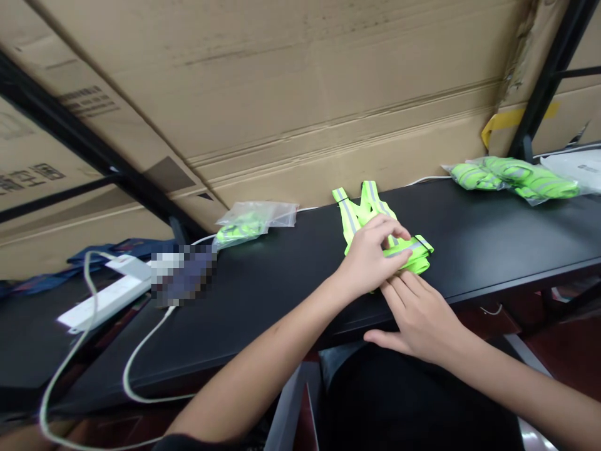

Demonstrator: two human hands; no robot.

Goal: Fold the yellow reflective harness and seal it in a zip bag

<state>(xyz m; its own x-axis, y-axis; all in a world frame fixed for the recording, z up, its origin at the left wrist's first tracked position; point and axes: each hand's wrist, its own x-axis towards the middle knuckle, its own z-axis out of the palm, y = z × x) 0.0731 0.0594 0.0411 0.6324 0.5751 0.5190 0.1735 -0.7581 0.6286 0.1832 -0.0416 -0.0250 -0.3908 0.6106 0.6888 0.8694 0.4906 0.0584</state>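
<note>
A neon yellow-green reflective vest point(364, 210) lies on the black tabletop point(498, 232), its straps with grey reflective strips pointing away from me and its lower part bunched into a fold. My left hand point(370, 254) is pinching that fold from above with its fingertips. My right hand point(416, 319) lies flat beside it at the table's front edge, its fingertips against the vest's near side. The vest's underside is hidden.
A clear plastic bag of green vest material point(244, 222) lies to the left, and a larger bagged bundle point(514, 178) lies to the right. A white power strip point(106, 300) with white cables sits at left by a pixelated object point(183, 275). Large cardboard sheets point(282, 81) stand behind.
</note>
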